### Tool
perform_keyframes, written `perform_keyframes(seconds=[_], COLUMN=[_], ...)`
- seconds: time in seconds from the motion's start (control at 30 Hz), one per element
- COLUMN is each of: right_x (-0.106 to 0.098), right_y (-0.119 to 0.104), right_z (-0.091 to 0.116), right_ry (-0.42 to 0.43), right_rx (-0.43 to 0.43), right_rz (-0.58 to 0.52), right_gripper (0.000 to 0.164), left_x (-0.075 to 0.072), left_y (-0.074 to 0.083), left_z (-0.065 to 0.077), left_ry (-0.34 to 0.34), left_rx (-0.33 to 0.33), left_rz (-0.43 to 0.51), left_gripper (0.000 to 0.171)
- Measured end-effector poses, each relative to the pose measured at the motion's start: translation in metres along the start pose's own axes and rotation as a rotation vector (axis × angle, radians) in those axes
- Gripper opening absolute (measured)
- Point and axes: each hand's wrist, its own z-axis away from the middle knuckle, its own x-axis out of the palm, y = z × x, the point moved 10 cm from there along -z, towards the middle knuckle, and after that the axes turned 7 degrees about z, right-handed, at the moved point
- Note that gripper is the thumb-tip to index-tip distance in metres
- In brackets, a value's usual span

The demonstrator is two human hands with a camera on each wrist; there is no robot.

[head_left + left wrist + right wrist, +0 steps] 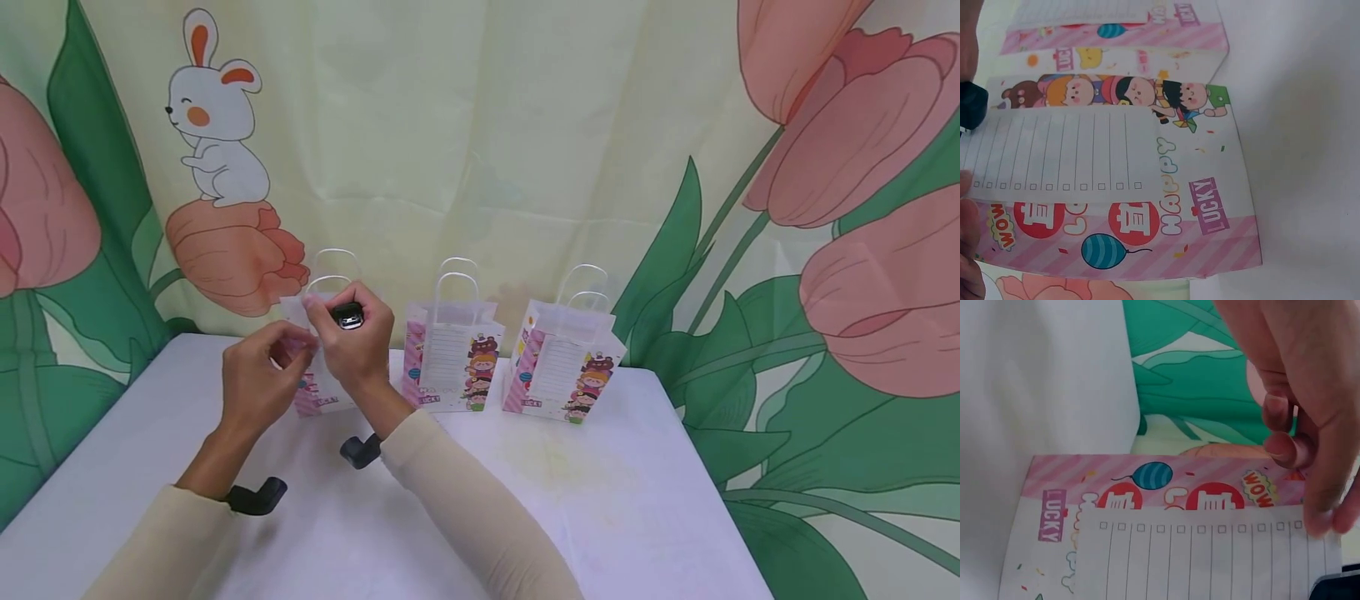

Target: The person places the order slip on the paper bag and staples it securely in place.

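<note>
At the left end of the row, both hands work at the top of a paper gift bag [1229,169] printed with cartoon figures. A lined checklist sheet [1204,562] lies flat against its front. My left hand [262,367] pinches the sheet at its left edge near the top; those fingers [1322,512] show close in the right wrist view. My right hand [352,342] grips a small black stapler [348,316] at the bag's upper edge. In the left wrist view the stapler's dark end sits at the top of the sheet, partly cut off by the frame.
Two more bags of the same print, a middle bag [486,387] and a right bag [570,392], stand upright with checklist sheets on their fronts and looped handles. All stand on a white-covered table [637,500]. A curtain [555,150] with tulips and a rabbit hangs behind.
</note>
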Motion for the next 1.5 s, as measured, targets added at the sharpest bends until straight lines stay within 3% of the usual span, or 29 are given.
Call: perform_keyframes(seconds=[0.47,1.07,1.5], right_x=[-0.0041,0.0045,-0.0001], right_y=[-0.0008,0.0005,-0.0067], right_z=[0.0024,0.001,0.0022], right_ry=[0.155,0.152,0.313], right_rx=[-0.043,-0.028,-0.089], right_rz=[0.134,0.206,0.293], right_gripper=[0.027,0.024,0.023], left_x=[0.0037,0.0012,0.0034], left_y=[-0.0003,-0.0011,-0.0039], left_z=[0.0015,0.0003,-0.0006], left_ry=[-0.004,-0.001,0.0], left_rx=[0.003,0.008,0.001], left_rz=[-0.015,-0.006,-0.017], left_gripper=[0.019,0.017,0.02])
